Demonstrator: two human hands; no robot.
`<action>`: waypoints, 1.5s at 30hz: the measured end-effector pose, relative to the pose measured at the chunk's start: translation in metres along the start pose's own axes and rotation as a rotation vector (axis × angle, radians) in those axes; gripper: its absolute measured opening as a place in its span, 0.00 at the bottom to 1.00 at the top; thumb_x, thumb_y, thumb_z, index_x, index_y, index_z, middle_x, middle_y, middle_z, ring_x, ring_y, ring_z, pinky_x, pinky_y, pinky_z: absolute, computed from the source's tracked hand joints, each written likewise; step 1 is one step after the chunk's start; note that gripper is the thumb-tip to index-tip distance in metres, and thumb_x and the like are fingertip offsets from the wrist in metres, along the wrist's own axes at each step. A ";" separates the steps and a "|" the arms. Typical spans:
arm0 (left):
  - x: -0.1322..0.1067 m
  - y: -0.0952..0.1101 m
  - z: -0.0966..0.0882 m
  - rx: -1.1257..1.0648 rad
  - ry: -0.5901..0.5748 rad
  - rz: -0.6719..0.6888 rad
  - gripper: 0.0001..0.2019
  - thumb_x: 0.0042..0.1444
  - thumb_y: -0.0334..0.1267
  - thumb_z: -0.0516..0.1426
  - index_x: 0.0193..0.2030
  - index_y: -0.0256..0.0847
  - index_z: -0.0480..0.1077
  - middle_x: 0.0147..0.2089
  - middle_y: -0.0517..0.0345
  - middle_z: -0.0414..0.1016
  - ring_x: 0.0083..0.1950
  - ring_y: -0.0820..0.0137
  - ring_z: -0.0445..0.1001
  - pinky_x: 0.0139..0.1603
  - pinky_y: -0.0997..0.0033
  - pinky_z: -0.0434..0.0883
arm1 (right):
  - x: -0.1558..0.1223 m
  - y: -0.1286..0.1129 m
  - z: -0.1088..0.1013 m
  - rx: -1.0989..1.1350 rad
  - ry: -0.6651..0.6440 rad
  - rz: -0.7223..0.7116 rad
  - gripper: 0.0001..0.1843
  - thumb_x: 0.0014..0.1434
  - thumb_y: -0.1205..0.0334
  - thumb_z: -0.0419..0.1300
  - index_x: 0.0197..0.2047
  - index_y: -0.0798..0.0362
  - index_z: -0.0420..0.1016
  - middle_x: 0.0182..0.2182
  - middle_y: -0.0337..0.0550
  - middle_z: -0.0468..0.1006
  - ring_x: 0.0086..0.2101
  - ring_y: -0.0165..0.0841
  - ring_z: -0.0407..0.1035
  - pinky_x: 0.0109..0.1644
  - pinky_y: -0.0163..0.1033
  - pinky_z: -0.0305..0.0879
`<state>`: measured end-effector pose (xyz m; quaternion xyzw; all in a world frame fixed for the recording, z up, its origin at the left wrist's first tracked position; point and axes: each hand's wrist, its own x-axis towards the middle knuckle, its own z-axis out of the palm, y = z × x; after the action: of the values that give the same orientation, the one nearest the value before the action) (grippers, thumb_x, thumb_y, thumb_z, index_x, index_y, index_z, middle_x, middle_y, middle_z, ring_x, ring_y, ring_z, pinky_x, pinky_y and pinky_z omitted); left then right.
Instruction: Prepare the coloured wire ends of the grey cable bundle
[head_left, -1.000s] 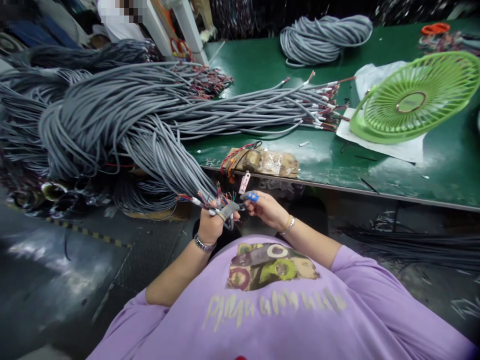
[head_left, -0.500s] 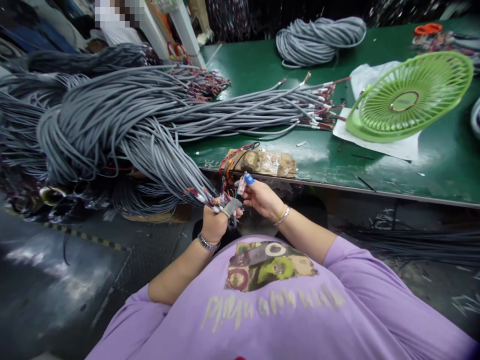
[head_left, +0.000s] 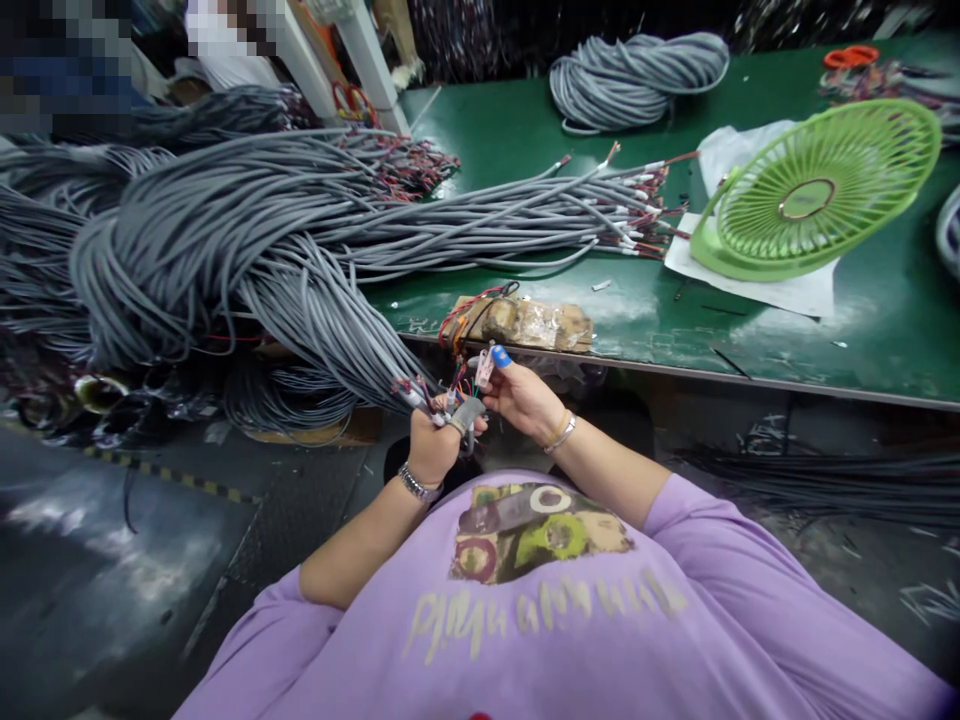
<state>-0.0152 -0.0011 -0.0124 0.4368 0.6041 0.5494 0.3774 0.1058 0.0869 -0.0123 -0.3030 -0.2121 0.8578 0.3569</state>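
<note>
My left hand (head_left: 435, 445) is closed around the end of a grey cable (head_left: 467, 412), whose thin coloured wires fan out at the top. More grey cables from a thick bundle (head_left: 330, 315) end right beside its fingers. My right hand (head_left: 529, 402), with a blue wrap on one fingertip, pinches a small pale pinkish-white piece (head_left: 485, 368); it looks like a connector, but its kind is not clear. Coloured wires lie close to this piece, and I cannot tell whether they join it. Just beyond my hands, a wooden block (head_left: 555, 327) with red and black leads sits on the bench edge.
A long bundle of grey cables (head_left: 480, 230) with stripped ends lies across the green bench (head_left: 900, 350). A green fan (head_left: 817, 195) stands on white paper at the right. Behind are a coiled cable (head_left: 637, 80) and orange-handled scissors (head_left: 851, 58).
My left hand has shifted very slightly right, with the cable end still in it. The right hand keeps its pinch on the pale piece in nearly the same place.
</note>
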 end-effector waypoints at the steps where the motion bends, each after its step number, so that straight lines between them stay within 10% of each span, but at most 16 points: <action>1: -0.001 0.001 0.000 -0.014 -0.002 0.002 0.12 0.51 0.43 0.64 0.26 0.36 0.75 0.21 0.56 0.78 0.20 0.71 0.74 0.21 0.75 0.71 | -0.001 -0.001 -0.001 -0.003 -0.007 0.025 0.26 0.51 0.37 0.65 0.32 0.55 0.75 0.23 0.36 0.70 0.25 0.24 0.61 0.28 0.31 0.60; 13: 0.009 0.026 -0.016 -0.215 -0.200 -0.139 0.13 0.42 0.44 0.67 0.23 0.35 0.75 0.18 0.56 0.74 0.17 0.72 0.71 0.17 0.74 0.67 | -0.004 -0.002 -0.001 -0.087 -0.056 -0.108 0.15 0.55 0.50 0.65 0.32 0.55 0.74 0.25 0.36 0.72 0.24 0.24 0.60 0.28 0.30 0.61; 20: 0.020 0.025 -0.012 -0.208 -0.276 -0.204 0.14 0.42 0.45 0.67 0.22 0.35 0.74 0.17 0.55 0.74 0.16 0.73 0.69 0.16 0.75 0.65 | 0.012 0.008 -0.010 -0.072 -0.060 -0.107 0.27 0.54 0.36 0.61 0.29 0.54 0.73 0.24 0.38 0.71 0.24 0.25 0.61 0.27 0.31 0.61; 45: 0.019 0.003 -0.014 -0.225 -0.234 -0.150 0.11 0.45 0.41 0.66 0.23 0.35 0.75 0.17 0.57 0.72 0.16 0.74 0.67 0.17 0.75 0.62 | 0.018 0.008 0.003 0.127 0.036 -0.046 0.21 0.53 0.43 0.66 0.28 0.55 0.73 0.18 0.34 0.65 0.22 0.23 0.57 0.26 0.29 0.60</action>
<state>-0.0337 0.0121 -0.0070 0.4066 0.5216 0.5293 0.5314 0.0896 0.0943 -0.0212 -0.2903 -0.1578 0.8555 0.3986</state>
